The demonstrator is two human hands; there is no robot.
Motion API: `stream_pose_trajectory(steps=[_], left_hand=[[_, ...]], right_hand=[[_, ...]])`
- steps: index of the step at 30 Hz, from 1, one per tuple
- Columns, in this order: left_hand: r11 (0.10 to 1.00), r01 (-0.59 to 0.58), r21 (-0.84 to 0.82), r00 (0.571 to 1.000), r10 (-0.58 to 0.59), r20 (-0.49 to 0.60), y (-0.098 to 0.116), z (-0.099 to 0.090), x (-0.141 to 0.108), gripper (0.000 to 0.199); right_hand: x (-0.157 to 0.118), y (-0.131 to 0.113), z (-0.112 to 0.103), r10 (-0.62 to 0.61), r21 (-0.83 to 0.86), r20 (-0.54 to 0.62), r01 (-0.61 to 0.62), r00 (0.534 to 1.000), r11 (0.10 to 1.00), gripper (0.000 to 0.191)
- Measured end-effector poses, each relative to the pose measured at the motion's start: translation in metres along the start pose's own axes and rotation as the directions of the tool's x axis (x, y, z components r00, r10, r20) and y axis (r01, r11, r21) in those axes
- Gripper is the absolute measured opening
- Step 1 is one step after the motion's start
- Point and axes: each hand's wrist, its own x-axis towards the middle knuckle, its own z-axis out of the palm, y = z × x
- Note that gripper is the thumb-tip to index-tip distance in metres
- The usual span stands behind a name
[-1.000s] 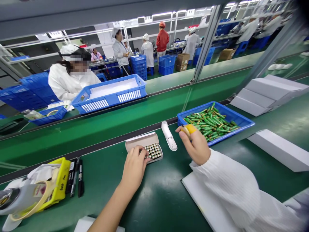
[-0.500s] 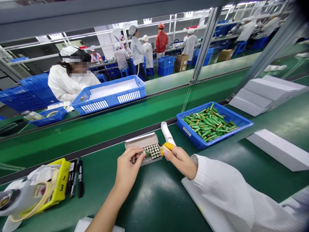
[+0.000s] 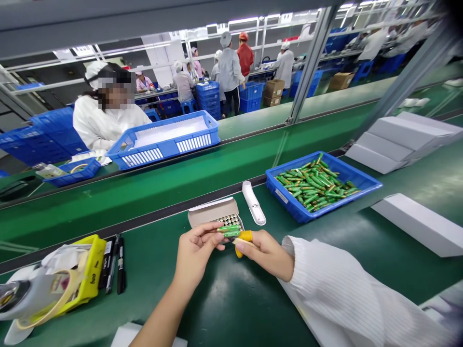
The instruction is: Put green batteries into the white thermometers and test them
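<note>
Near the front of an open cardboard box (image 3: 208,213), my left hand (image 3: 195,250) pinches a couple of green batteries (image 3: 229,232) lying side by side. Rows of upright batteries (image 3: 230,220) show their metal ends inside the box. My right hand (image 3: 269,251), with yellow finger covers (image 3: 245,235), is closed right beside the right ends of the green batteries. Something dark shows at its fingertips, too small to make out. Just behind that hand lies a white handheld device (image 3: 253,202) with an open slot at its near end.
A blue tray (image 3: 289,210) heaped with green batteries stands at the right. White boxes (image 3: 419,224) lie farther right. On the left are a yellow basket (image 3: 92,270) and several black markers (image 3: 120,270). A co-worker (image 3: 104,115) sits across the line behind a blue crate (image 3: 162,144).
Both hands have come a little nearer, from over the box to its front edge. The green batteries now show plainly in my left hand. A person in the background has moved right.
</note>
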Motion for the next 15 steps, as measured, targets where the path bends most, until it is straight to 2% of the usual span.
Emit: stream_pose_trajectory(steps=[5, 8, 10, 11, 13, 15], left_hand=[[0.999, -0.016, 0.032, 1.000, 0.015, 0.023, 0.000, -0.002, -0.001, 0.021], [0.990, -0.031, 0.139, 0.992, 0.013, 0.126, -0.001, -0.006, -0.004, 0.015], [0.962, -0.075, 0.262, 0.984, 0.029, 0.175, -0.003, -0.006, -0.007, 0.012], [0.941, -0.114, 0.319, 0.984, 0.062, 0.169, -0.003, -0.005, -0.009, 0.012], [0.884, -0.217, 0.414, 0.975, 0.181, 0.126, -0.005, -0.003, -0.011, 0.013], [0.820, -0.321, 0.474, 0.946, 0.302, 0.119, -0.006, 0.000, -0.013, 0.012]], right_hand=[[0.003, 0.004, 0.001, 0.066, 0.239, -0.034, -0.056, 0.997, 0.970, 0.045], [0.009, 0.007, -0.014, 0.122, 0.372, -0.228, -0.030, 0.966, 0.928, 0.046], [0.013, 0.007, -0.024, 0.151, 0.417, -0.410, 0.038, 0.899, 0.908, 0.047], [0.014, 0.007, -0.026, 0.157, 0.419, -0.453, 0.055, 0.878, 0.906, 0.047], [0.014, 0.006, -0.024, 0.163, 0.415, -0.372, 0.007, 0.914, 0.910, 0.046], [0.013, 0.006, -0.015, 0.180, 0.416, -0.194, -0.085, 0.964, 0.906, 0.044]])
